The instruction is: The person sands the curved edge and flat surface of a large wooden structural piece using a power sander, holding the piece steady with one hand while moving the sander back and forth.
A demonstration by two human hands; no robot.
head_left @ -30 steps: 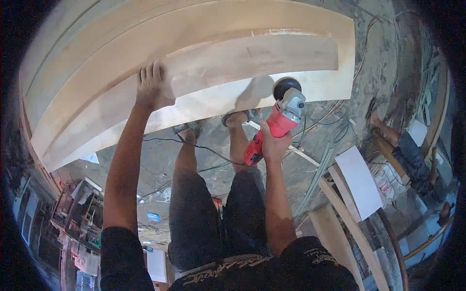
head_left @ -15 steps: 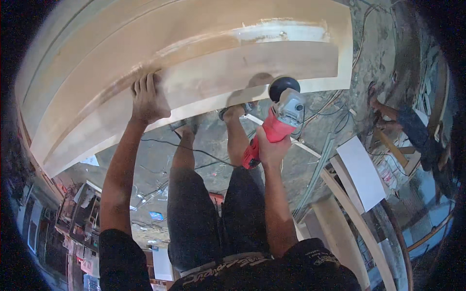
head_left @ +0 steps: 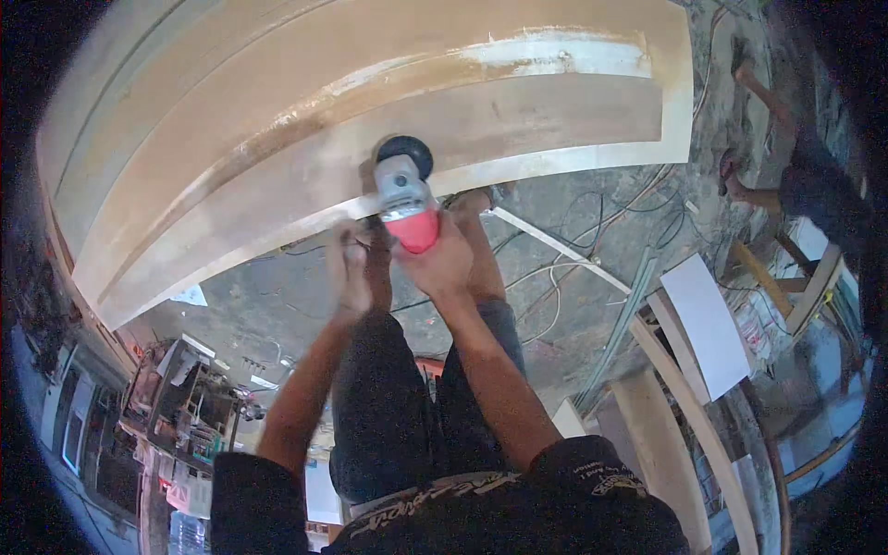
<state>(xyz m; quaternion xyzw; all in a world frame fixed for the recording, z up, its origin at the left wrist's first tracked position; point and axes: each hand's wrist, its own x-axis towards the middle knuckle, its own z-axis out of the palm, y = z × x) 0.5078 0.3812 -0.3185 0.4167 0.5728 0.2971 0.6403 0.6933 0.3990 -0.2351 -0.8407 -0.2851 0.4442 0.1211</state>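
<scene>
My right hand [head_left: 442, 264] is wrapped round the red body of an angle grinder [head_left: 405, 190] with a grey metal head. Its round black pad [head_left: 407, 153] is over the near edge of a large curved wooden panel [head_left: 555, 120]; whether it touches the surface I cannot tell. My left hand [head_left: 348, 268], blurred by motion, is just left of the grinder, off the panel, its fingers raised and apart with nothing seen in them. A whitish filler-like streak [head_left: 564, 55] runs along the panel's curved joint.
Dark cables [head_left: 592, 222] lie on the concrete floor beside my feet. Wooden boards [head_left: 694, 435] and a white sheet [head_left: 705, 324] stand at the right. Another person's legs [head_left: 777, 194] show at the far right. A cluttered shelf [head_left: 176, 388] is at the left.
My left hand has left the panel and come right and nearer me, beside the grinder. My right hand has carried the grinder left. The other person has shifted.
</scene>
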